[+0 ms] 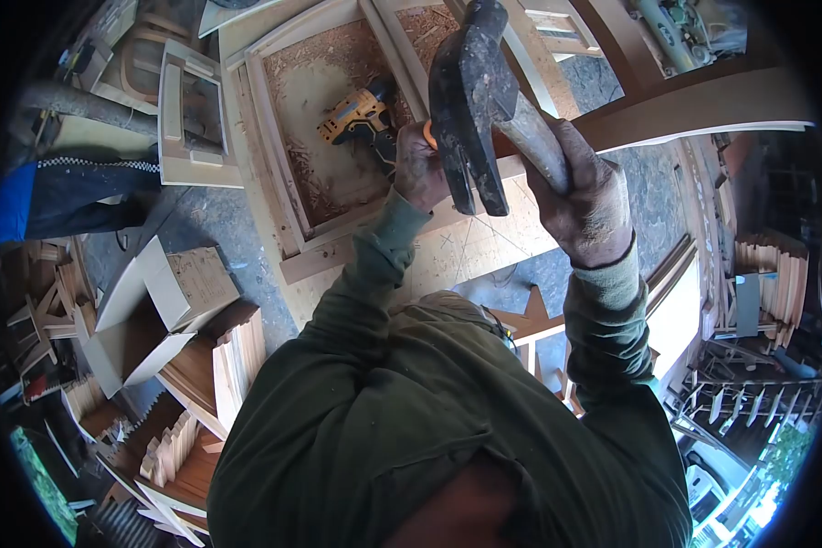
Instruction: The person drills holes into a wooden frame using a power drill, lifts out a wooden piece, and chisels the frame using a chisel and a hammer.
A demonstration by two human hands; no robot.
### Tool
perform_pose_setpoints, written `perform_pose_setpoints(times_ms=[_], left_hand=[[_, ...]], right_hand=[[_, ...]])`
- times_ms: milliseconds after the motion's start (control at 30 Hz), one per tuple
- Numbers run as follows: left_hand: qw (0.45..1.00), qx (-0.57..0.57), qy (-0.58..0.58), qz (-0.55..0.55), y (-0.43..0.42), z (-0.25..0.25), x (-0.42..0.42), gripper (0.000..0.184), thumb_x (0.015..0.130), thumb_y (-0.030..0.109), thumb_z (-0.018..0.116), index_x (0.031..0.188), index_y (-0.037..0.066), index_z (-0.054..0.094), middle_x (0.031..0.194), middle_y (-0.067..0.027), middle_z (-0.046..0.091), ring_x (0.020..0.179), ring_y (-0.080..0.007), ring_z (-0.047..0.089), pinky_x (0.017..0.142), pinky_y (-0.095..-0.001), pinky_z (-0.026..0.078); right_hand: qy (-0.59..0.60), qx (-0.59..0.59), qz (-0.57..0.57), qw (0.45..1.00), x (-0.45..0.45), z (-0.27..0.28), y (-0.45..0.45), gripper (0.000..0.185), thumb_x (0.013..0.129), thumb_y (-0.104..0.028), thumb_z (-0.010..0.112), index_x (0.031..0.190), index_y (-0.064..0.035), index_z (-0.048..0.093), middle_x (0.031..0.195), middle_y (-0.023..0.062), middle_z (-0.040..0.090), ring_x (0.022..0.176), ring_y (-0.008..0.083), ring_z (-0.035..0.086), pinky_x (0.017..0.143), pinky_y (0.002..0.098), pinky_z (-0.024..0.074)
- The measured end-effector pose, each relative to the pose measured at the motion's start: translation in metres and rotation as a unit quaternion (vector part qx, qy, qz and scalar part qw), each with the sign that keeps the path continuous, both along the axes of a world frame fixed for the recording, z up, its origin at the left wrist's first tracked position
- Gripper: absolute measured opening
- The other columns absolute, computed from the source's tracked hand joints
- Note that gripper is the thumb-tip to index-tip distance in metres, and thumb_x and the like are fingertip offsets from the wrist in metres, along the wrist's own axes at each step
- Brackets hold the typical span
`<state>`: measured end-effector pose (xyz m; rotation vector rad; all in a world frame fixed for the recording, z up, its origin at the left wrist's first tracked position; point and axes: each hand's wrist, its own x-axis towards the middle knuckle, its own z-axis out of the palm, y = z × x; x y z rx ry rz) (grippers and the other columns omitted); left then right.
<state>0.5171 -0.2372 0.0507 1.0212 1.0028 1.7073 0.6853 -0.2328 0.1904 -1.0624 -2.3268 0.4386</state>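
Observation:
My right hand [586, 196] is wrapped around the pale handle of a claw hammer [473, 96]. The hammer is raised close to the camera, its dark, worn head covering part of the work behind it. My left hand [420, 169] is closed beside a wooden frame [312, 239], at its near right side. An orange rounded bit [430, 135] shows at its fingers; the rest of what it grips is hidden by the hammer head. Inside the frame, among wood shavings, lies a yellow and black cordless drill [354, 117].
A light worktable [447, 251] carries the frame. A curved wooden piece [694, 114] crosses at upper right. On the left are an open cardboard box [192, 283], stacked wood pieces [239, 361] and another person's dark-clothed legs [91, 192]. More stacked wood [776, 283] stands far right.

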Motion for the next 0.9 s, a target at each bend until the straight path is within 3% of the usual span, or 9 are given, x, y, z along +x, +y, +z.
perform_pose_setpoints(times_ms=[33,367,467,533,567,700,767,800,900], left_hand=[[0.994,-0.031,0.099,0.036,-0.004,0.011,-0.001,0.027,0.088,0.005,0.048,0.106,-0.010,0.062,0.105,-0.0178,0.068,0.092,-0.0247,0.069,0.087,-0.0385,0.059],[0.998,0.024,0.048,-0.014,-0.001,-0.013,0.003,0.036,0.095,0.022,0.048,0.115,-0.006,0.061,0.111,-0.0193,0.067,0.098,-0.0270,0.068,0.089,-0.0379,0.058],[0.979,0.069,-0.172,-0.088,0.002,-0.023,0.018,0.031,0.096,0.024,0.053,0.108,-0.002,0.066,0.103,-0.0161,0.070,0.091,-0.0243,0.070,0.082,-0.0338,0.058],[0.980,0.096,0.171,0.011,0.003,-0.023,0.010,0.015,0.091,0.015,0.067,0.093,0.001,0.070,0.084,-0.0085,0.071,0.076,-0.0136,0.069,0.068,-0.0270,0.055],[0.983,0.086,0.162,0.013,0.002,-0.022,0.013,0.012,0.089,0.013,0.070,0.090,0.001,0.069,0.080,-0.0068,0.070,0.073,-0.0111,0.066,0.066,-0.0266,0.053],[0.989,0.026,0.144,0.026,0.000,-0.006,0.023,0.019,0.085,0.009,0.074,0.074,0.002,0.060,0.065,-0.0047,0.058,0.059,-0.0068,0.052,0.055,-0.0280,0.045],[0.975,0.065,0.202,0.063,-0.002,-0.011,0.023,0.010,0.086,0.006,0.073,0.086,0.003,0.063,0.073,-0.0064,0.062,0.065,-0.0087,0.058,0.059,-0.0273,0.049],[0.997,0.058,-0.044,0.005,0.000,-0.020,0.029,0.011,0.088,0.009,0.071,0.094,0.004,0.063,0.081,-0.0071,0.064,0.072,-0.0113,0.062,0.066,-0.0285,0.052],[0.989,0.113,0.059,0.079,0.006,-0.045,0.041,0.023,0.095,0.019,0.061,0.115,0.007,0.061,0.101,-0.0077,0.067,0.091,-0.0189,0.067,0.084,-0.0341,0.057]], right_hand=[[0.001,0.006,0.001,1.000,0.001,0.001,0.000,0.038,0.085,-0.004,0.071,0.121,-0.0063,0.062,0.089,0.0178,0.070,0.084,0.0314,0.073,0.071,0.0344,0.0556],[0.005,0.002,0.014,1.000,0.001,0.007,0.002,0.030,0.085,-0.006,0.072,0.114,-0.0053,0.063,0.088,0.0165,0.071,0.082,0.0307,0.073,0.069,0.0343,0.0555],[0.020,-0.008,0.014,1.000,-0.004,0.022,0.002,0.030,0.085,-0.007,0.072,0.114,-0.0050,0.063,0.089,0.0154,0.071,0.082,0.0277,0.073,0.070,0.0332,0.0553],[0.040,-0.020,0.003,0.999,-0.003,0.028,0.001,0.031,0.084,-0.007,0.073,0.113,-0.0052,0.063,0.089,0.0129,0.071,0.083,0.0199,0.072,0.071,0.0297,0.0549],[0.067,-0.027,0.000,0.997,-0.002,0.032,-0.002,0.037,0.084,-0.005,0.073,0.119,-0.0035,0.061,0.100,0.0106,0.071,0.088,0.0147,0.069,0.076,0.0269,0.0540],[0.131,0.107,0.012,0.986,0.005,0.033,-0.006,0.044,0.079,0.001,0.071,0.121,-0.0054,0.059,0.092,0.0160,0.071,0.079,0.0335,0.072,0.066,0.0333,0.0570],[0.118,0.108,0.020,0.987,0.010,0.025,-0.014,0.047,0.079,0.003,0.069,0.124,-0.0048,0.057,0.092,0.0168,0.071,0.078,0.0345,0.072,0.066,0.0342,0.0570],[0.092,0.139,0.016,0.986,0.010,0.010,-0.016,0.049,0.078,0.005,0.068,0.125,-0.0051,0.057,0.088,0.0163,0.070,0.074,0.0345,0.071,0.065,0.0348,0.0565],[-0.152,0.072,-0.025,0.985,0.023,-0.038,-0.015,0.028,0.081,-0.003,0.066,0.108,-0.0099,0.061,0.078,0.0132,0.068,0.068,0.0330,0.069,0.058,0.0404,0.0536]])
